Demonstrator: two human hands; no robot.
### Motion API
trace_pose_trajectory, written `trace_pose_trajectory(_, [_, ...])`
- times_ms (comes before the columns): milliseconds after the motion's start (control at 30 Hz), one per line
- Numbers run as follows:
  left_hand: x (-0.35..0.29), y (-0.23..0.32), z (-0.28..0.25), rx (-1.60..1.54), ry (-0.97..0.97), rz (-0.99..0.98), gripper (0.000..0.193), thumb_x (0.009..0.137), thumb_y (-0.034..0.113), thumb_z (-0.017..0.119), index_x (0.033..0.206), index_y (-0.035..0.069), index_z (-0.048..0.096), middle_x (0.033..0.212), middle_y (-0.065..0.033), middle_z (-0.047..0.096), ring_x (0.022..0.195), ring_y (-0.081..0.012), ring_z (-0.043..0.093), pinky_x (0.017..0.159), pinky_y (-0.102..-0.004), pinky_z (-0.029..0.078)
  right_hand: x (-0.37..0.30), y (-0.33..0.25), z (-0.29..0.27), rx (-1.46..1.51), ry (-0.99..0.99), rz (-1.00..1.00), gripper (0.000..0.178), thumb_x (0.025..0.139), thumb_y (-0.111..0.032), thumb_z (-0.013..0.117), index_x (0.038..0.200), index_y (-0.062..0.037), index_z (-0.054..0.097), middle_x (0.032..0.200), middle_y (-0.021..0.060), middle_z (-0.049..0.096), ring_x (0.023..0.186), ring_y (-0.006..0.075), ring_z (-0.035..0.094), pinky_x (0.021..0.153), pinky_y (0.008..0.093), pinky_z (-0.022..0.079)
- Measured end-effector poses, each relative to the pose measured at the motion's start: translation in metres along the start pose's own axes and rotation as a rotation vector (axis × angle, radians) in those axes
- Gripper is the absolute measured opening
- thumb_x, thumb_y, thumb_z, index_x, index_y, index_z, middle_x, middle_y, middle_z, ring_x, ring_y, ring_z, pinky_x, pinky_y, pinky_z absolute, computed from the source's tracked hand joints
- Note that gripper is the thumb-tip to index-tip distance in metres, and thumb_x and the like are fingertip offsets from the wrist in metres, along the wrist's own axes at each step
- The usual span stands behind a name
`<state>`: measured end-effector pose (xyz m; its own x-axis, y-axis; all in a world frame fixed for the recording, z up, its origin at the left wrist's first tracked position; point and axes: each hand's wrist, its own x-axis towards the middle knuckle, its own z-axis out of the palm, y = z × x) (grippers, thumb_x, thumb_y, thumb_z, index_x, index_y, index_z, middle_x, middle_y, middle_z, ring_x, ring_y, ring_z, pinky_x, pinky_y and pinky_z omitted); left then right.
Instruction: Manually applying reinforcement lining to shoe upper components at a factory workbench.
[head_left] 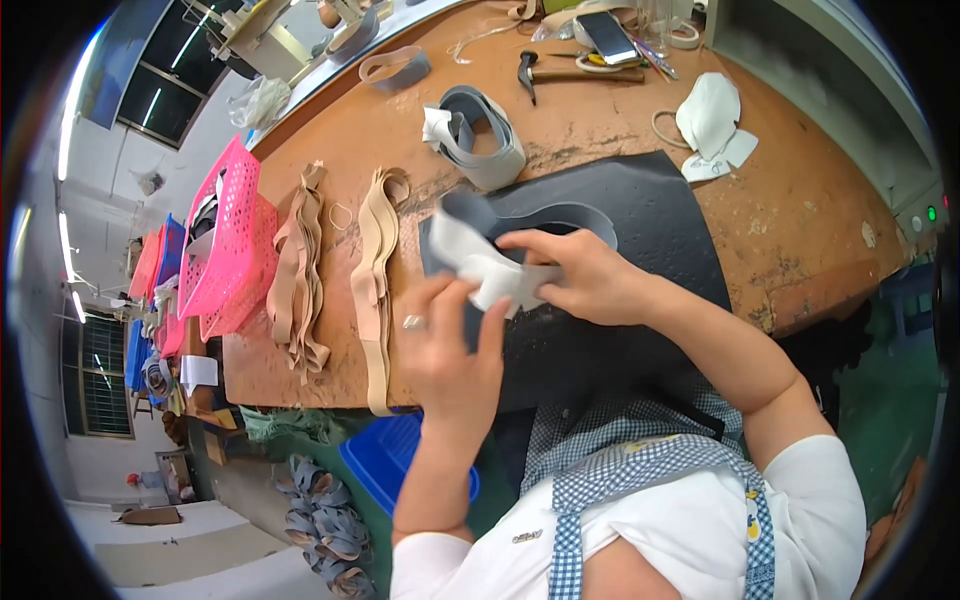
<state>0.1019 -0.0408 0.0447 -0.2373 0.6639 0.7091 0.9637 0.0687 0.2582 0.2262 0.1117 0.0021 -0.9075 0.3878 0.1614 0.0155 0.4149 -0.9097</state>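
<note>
My right hand (pixel 595 280) pinches a grey-and-white strip (pixel 470 250) between thumb and fingers. The strip looks like soft leather or fabric; its pale face is turned up, and part of it curls away to the left. Close by, my left hand (pixel 450 345) is blurred, its thumb and fingers apart beside the strip's white part; whether they touch it is hard to tell. Another length of dark grey strip (pixel 590 215) loops behind my right hand. Both hands are above a black mat (pixel 660 220) on the worktable.
A coiled grey strip roll (pixel 490 160) stands beyond the mat. Tan strip bundles (pixel 300 270) and beige strips (pixel 375 280) lie left, near a pink basket (pixel 235 240). A hammer (pixel 570 76), a phone (pixel 607 38) and white cut pieces (pixel 710 120) lie farther back. Below is a blue bin (pixel 385 460).
</note>
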Motion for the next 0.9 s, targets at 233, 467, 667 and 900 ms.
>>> trace_pose_trajectory(233, [-0.054,-0.007,0.023,-1.048,-0.326,-1.234,0.019,0.099,0.021,0.063,0.095,0.002,0.060,0.081,-0.0023,0.061,0.064,-0.0047,0.051,0.054,-0.0197,0.041,-0.038,0.004,0.007,0.218,0.069,0.055,0.051,0.077,0.002,0.068,0.127,-0.0008,0.059,0.112,0.0105,0.069,0.107,0.0203,0.065,0.098,0.0346,0.049])
trace_pose_trajectory(467, [-0.057,0.001,0.044,-0.734,-0.179,-0.723,0.012,0.092,0.008,0.070,0.092,0.000,0.062,0.082,-0.0028,0.062,0.067,-0.0081,0.057,0.061,-0.0232,0.047,-0.039,0.019,0.008,0.468,0.031,0.365,0.029,0.096,-0.021,0.063,0.117,-0.0003,0.064,0.101,0.0049,0.069,0.092,0.0132,0.065,0.081,0.0272,0.051])
trace_pose_trajectory(667, [-0.069,0.026,0.045,-0.378,0.054,0.092,0.022,0.079,-0.009,0.070,0.095,0.002,0.059,0.100,-0.0144,0.069,0.086,-0.0297,0.067,0.078,-0.0379,0.055,-0.023,0.052,0.026,0.195,0.274,0.386,0.026,0.098,-0.021,0.056,0.090,0.0006,0.069,0.074,-0.0002,0.064,0.067,0.0046,0.057,0.058,0.0243,0.046])
trace_pose_trajectory(900, [-0.056,0.042,0.040,-0.872,-0.027,-0.685,0.007,0.101,0.005,0.054,0.105,-0.001,0.053,0.101,-0.0102,0.068,0.080,-0.0043,0.057,0.070,-0.0196,0.047,-0.023,0.044,0.014,0.639,0.238,0.516,0.029,0.101,-0.028,0.057,0.091,-0.0011,0.066,0.078,-0.0016,0.064,0.068,0.0044,0.056,0.061,0.0236,0.046])
